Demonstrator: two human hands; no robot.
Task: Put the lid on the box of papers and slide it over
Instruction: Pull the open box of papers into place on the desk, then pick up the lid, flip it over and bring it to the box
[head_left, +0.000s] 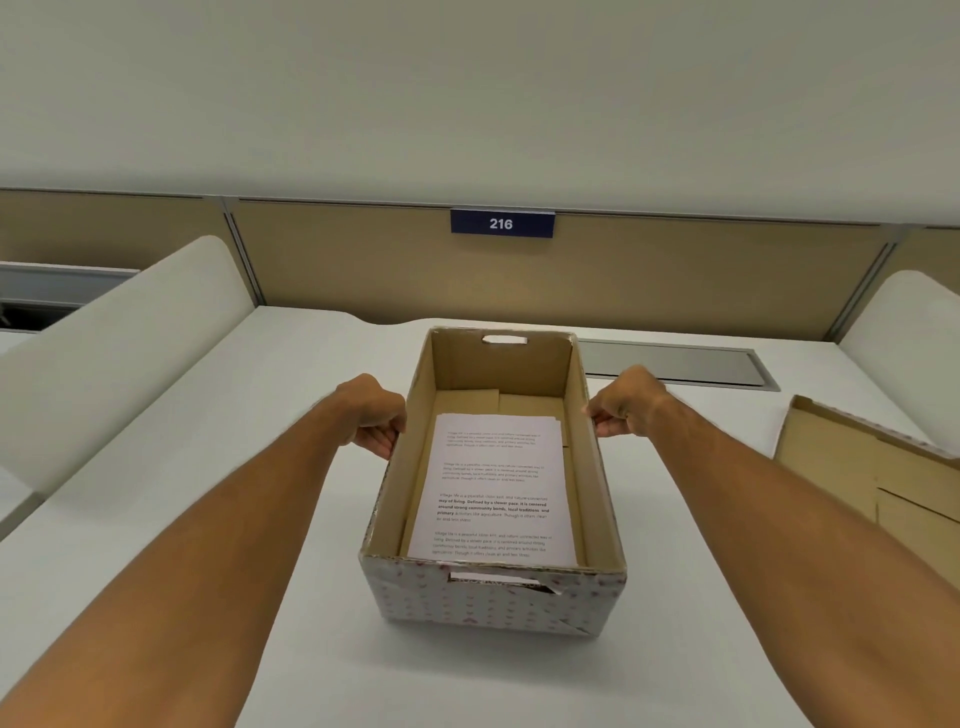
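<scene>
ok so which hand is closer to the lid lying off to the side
Right. The right hand grips the box's right wall, on the side where the lid lies at the desk's right edge. The left hand holds the left wall, with the whole box between it and the lid.

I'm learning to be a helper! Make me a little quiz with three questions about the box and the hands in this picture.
1. True or false: the lid is already on the cardboard box.
2. What lies inside the box? A) printed papers B) pencils C) nothing
3. Fill in: the sign on the partition reads ___.

Key:
1. False. The box is open on top; the lid lies on the desk to the right.
2. A. The left hand and right hand each grip a long side wall of the box.
3. 216
</scene>
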